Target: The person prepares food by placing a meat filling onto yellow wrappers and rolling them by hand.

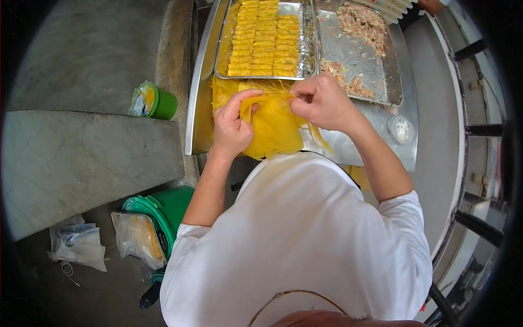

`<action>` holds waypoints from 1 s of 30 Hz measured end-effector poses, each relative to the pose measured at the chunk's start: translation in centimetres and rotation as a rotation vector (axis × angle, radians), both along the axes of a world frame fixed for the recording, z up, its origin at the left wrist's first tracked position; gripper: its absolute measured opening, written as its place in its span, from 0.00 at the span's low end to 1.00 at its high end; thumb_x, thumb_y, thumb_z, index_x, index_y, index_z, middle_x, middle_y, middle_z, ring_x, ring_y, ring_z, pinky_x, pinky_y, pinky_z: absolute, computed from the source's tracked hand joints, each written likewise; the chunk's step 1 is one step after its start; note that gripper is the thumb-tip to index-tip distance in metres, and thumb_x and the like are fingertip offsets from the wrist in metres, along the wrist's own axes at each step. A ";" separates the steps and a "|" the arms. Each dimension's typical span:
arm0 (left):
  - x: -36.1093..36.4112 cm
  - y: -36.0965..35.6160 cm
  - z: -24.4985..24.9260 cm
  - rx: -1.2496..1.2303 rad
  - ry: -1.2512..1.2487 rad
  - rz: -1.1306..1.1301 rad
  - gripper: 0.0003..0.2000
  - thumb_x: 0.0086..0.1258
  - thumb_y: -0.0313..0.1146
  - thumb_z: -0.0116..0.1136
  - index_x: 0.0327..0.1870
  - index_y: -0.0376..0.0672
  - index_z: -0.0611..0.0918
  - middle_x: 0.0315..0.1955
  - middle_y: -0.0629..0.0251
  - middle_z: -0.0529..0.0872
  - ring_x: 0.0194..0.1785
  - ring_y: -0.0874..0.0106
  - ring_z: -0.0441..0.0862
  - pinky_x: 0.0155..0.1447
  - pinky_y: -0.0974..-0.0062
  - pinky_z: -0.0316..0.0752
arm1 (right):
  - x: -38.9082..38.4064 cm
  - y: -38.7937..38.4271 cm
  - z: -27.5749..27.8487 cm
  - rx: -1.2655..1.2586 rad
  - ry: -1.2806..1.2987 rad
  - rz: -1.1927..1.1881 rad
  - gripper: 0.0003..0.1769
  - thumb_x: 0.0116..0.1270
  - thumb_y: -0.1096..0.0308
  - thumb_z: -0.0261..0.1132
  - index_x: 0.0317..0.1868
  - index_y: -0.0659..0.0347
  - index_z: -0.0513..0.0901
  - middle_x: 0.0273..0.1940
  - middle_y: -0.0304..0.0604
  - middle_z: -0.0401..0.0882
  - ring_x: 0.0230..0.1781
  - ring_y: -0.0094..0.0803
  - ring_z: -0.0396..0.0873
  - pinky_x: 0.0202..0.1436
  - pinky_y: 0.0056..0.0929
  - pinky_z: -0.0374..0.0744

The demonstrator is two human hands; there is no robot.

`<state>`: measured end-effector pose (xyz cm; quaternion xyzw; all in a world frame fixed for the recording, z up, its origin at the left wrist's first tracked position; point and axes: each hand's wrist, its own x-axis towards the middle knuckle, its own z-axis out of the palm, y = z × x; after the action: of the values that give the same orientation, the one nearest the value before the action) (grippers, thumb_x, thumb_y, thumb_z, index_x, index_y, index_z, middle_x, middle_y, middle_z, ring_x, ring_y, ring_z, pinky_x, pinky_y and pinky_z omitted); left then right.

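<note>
Bodyward droops the yellow sheet [274, 132] — held edge crosswise.

Rolls [264, 43] in tray [307, 38], sheet [275, 131] before it

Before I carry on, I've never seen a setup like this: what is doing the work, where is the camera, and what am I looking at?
There is no machine here, just a person's bare left hand and right hand. The single picture comes from a camera on their head, looking forward and down past a white shirt. Both hands hold a thin yellow sheet. Beyond it, on the metal table, one tray carries rows of yellow rolls; the tray to its right holds a loose, shredded mixture.
</note>
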<state>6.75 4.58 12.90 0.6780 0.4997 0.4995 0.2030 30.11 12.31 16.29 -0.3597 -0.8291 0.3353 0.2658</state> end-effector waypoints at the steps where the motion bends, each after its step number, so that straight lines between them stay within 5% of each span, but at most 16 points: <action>1: 0.0 0.0 0.1 -0.020 0.009 -0.005 0.09 0.80 0.22 0.62 0.56 0.33 0.87 0.49 0.56 0.94 0.51 0.69 0.91 0.59 0.73 0.83 | -0.2 -0.1 -0.3 0.001 0.001 -0.001 0.09 0.60 0.68 0.68 0.29 0.67 0.87 0.22 0.54 0.82 0.19 0.43 0.77 0.27 0.38 0.77; 4: -0.2 0.5 -0.2 0.031 0.054 -0.002 0.11 0.78 0.19 0.60 0.58 0.32 0.86 0.49 0.58 0.94 0.52 0.70 0.91 0.60 0.73 0.83 | -0.3 -0.1 -0.8 0.243 0.136 -0.134 0.09 0.60 0.70 0.66 0.27 0.68 0.84 0.22 0.54 0.80 0.18 0.44 0.76 0.27 0.38 0.77; 8: -1.6 0.2 -0.6 -0.053 -0.119 0.056 0.19 0.68 0.11 0.53 0.57 0.33 0.87 0.49 0.57 0.94 0.54 0.67 0.92 0.60 0.70 0.84 | 3.4 1.5 0.0 0.193 0.293 -0.497 0.08 0.67 0.70 0.68 0.38 0.66 0.93 0.23 0.43 0.86 0.22 0.25 0.80 0.29 0.29 0.78; 10: -3.0 -0.2 -0.6 -0.060 -0.243 0.094 0.11 0.78 0.21 0.63 0.58 0.33 0.87 0.51 0.62 0.92 0.55 0.72 0.88 0.62 0.73 0.81 | 6.9 3.3 -0.1 0.077 0.425 -0.661 0.10 0.72 0.70 0.69 0.46 0.66 0.94 0.29 0.36 0.88 0.28 0.19 0.81 0.32 0.24 0.78; 14: -6.8 -0.7 -2.5 -0.098 -0.536 0.035 0.13 0.82 0.31 0.67 0.59 0.34 0.86 0.52 0.63 0.90 0.53 0.73 0.86 0.62 0.75 0.79 | 13.5 4.7 0.5 0.085 0.481 -0.741 0.11 0.79 0.69 0.69 0.49 0.69 0.92 0.35 0.36 0.88 0.33 0.19 0.82 0.38 0.20 0.78; 21: -10.2 -1.1 -4.0 -0.128 -0.790 -0.150 0.14 0.82 0.35 0.67 0.59 0.35 0.82 0.51 0.59 0.89 0.54 0.68 0.86 0.64 0.66 0.80 | 14.5 3.3 0.3 0.027 0.491 -0.710 0.10 0.81 0.69 0.69 0.51 0.69 0.91 0.39 0.35 0.88 0.38 0.19 0.82 0.42 0.20 0.78; 30: -14.1 -9.4 0.3 -0.416 -0.516 -0.002 0.11 0.78 0.32 0.69 0.51 0.34 0.85 0.45 0.58 0.91 0.48 0.68 0.88 0.57 0.70 0.81 | 6.0 3.0 -2.5 -0.213 0.233 -0.397 0.11 0.76 0.68 0.71 0.48 0.69 0.91 0.37 0.39 0.88 0.36 0.24 0.82 0.42 0.26 0.79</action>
<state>-7.30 -4.78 13.25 0.4736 0.5222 0.5420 0.4574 36.09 15.27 13.79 -0.5002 -0.6661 0.4012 0.3809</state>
